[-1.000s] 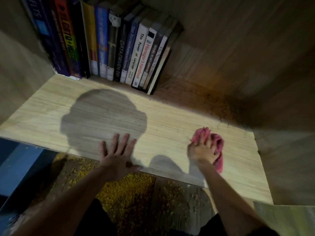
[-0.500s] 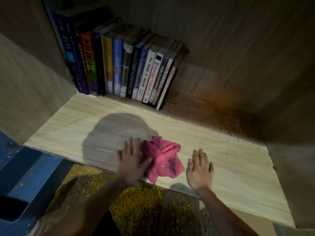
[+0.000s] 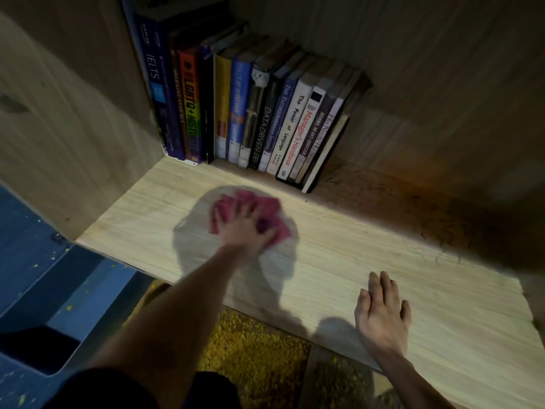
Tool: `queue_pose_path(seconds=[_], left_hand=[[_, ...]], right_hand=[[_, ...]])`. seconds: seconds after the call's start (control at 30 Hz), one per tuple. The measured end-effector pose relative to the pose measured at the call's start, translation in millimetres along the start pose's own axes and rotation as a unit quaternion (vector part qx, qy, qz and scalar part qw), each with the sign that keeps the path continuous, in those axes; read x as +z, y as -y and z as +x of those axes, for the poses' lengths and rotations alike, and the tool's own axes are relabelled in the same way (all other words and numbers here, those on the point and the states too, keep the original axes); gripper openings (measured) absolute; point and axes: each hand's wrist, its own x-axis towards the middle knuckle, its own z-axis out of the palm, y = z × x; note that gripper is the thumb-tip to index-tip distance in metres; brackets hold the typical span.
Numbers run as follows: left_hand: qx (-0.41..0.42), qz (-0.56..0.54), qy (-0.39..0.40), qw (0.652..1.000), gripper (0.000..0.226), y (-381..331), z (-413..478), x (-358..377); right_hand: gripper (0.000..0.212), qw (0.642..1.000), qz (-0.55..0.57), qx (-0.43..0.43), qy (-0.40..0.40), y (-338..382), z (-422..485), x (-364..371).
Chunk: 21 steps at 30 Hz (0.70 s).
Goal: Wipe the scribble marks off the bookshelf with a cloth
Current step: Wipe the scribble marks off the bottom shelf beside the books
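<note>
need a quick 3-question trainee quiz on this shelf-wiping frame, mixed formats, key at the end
1. Multiple choice: which hand presses the pink cloth? A) left B) right C) both
2. True or false: the right hand lies flat on the shelf, holding nothing.
3. Fill in: the scribble marks lie to the ____ of the books, towards the rear of the board.

Key
1. A: the left hand is on top of the cloth.
2. True.
3. right
</note>
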Motion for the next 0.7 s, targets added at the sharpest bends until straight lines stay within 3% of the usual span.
queue_pose_path(seconds=[0.1, 0.2, 0.23, 0.3, 0.37, 0.43, 0.5, 0.6, 0.7], left_hand=[[-0.155, 0.009, -0.055, 0.986, 0.069, 49, -9, -16], [-0.169, 0.022, -0.029, 0.985, 0.066, 11, -28, -10], [-0.114, 0.037, 0.001, 0.993, 0.066, -17, -39, -3], [0.075, 0.055, 0.08, 0.992, 0.067, -70, -71, 19], [0.262, 0.052, 0.144, 0.953, 0.069, -96, -96, 37], [0.344, 0.084, 0.109, 0.929, 0.064, -85, -87, 37], [0.291, 0.121, 0.024, 0.949, 0.057, -48, -61, 26], [0.054, 0.037, 0.045, 0.997, 0.067, 25, -16, 0], [-0.011, 0.051, 0.05, 0.997, 0.072, 37, -13, -17]], right_hand=[[0.078, 1.0, -0.007, 0.009, -0.007, 3, -1, 2], [0.076, 1.0, -0.017, 0.018, -0.009, 6, 0, 4], [0.075, 1.0, -0.018, 0.019, -0.011, 6, 0, 4], [0.074, 1.0, -0.018, 0.019, -0.01, 5, 1, 3], [0.078, 1.0, -0.014, 0.011, -0.011, 1, -1, 4], [0.086, 1.0, -0.003, 0.0, -0.016, -1, -1, 3], [0.088, 1.0, 0.01, -0.001, -0.017, -1, 0, 1], [0.087, 1.0, 0.006, 0.005, -0.007, 1, -1, 2], [0.082, 1.0, -0.005, 0.0, -0.007, 1, 1, 2]])
